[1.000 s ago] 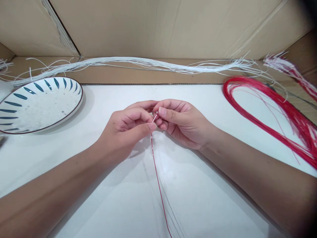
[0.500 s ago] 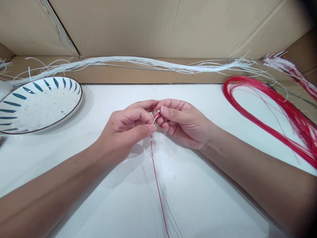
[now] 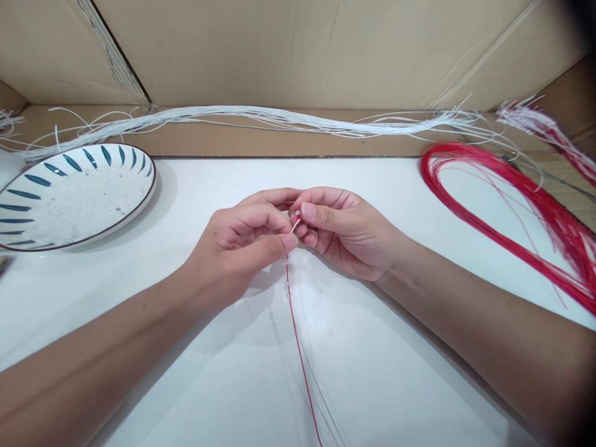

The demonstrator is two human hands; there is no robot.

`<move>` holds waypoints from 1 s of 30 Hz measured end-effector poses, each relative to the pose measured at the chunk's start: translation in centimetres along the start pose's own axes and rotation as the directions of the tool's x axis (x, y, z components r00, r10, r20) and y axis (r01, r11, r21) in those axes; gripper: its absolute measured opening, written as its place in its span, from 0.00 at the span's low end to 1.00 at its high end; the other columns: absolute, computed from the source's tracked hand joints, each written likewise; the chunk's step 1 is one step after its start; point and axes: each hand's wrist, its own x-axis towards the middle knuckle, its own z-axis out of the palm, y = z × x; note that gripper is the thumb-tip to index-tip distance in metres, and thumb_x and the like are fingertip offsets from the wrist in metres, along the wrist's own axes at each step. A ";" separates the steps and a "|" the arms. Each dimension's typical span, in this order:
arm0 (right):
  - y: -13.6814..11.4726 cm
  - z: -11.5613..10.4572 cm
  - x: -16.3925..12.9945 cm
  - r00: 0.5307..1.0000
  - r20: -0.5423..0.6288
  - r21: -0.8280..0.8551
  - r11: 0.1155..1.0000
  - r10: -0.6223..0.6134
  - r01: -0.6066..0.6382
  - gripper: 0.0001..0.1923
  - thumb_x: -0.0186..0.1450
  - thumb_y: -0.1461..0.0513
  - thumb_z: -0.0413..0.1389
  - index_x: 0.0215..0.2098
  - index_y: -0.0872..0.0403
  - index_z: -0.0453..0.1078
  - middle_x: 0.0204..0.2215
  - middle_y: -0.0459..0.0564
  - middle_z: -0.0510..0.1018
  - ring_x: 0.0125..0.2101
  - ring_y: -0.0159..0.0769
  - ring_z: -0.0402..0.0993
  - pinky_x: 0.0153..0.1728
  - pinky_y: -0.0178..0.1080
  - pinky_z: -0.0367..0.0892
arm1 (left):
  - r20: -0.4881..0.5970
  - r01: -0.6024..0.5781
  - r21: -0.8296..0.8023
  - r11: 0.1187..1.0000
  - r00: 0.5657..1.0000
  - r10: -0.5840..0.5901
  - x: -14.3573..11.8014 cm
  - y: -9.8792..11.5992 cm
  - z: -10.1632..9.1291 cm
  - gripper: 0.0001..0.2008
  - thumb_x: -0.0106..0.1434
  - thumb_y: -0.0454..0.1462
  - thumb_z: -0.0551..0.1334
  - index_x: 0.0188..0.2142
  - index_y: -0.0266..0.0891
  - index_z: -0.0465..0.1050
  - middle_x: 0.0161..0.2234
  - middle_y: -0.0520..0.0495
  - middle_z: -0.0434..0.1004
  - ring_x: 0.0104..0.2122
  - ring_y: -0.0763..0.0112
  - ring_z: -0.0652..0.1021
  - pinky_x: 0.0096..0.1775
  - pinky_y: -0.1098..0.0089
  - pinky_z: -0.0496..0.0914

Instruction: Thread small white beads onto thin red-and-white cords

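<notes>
My left hand pinches a thin red cord between thumb and index finger. The cord's stiff white end sticks out past the thumb toward my right hand. Between my right thumb and fingertips is a tiny white bead, mostly covered, at the tip of that white end. Whether the tip has entered its hole cannot be made out. Below my left thumb, several small clear beads sit on the cord, which runs down to the bottom edge of the view.
At left, a white plate with dark leaf marks holds many small clear-white beads. White cords lie along the cardboard at the back. A looped bundle of red cord rests at right, with red-and-white strands behind it.
The white bead and the cord's white end have come together at my right fingertips; before, the bead showed more. My left thumb has shifted slightly right with the cord.
</notes>
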 end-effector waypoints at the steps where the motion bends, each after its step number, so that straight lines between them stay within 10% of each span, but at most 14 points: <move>1: 0.0 0.0 0.0 1.000 -0.004 -0.005 1.000 0.000 0.000 0.10 0.57 0.61 0.74 0.29 0.56 0.79 0.26 0.44 0.82 0.25 0.23 0.76 0.29 0.24 0.75 | 0.001 0.000 0.003 1.000 1.000 0.000 0.0 0.0 0.0 0.09 0.64 0.31 0.67 0.27 0.44 0.80 0.57 0.47 0.79 0.64 0.55 0.72 0.56 0.59 0.75; 30: 0.1 -0.1 0.0 1.000 0.006 -0.020 0.999 -0.025 0.026 0.06 0.58 0.64 0.73 0.30 0.55 0.81 0.27 0.45 0.84 0.25 0.23 0.79 0.32 0.24 0.77 | -0.074 -0.034 -0.003 0.999 0.997 0.034 0.1 0.0 0.3 0.10 0.62 0.29 0.67 0.26 0.43 0.80 0.55 0.48 0.82 0.55 0.58 0.80 0.50 0.62 0.77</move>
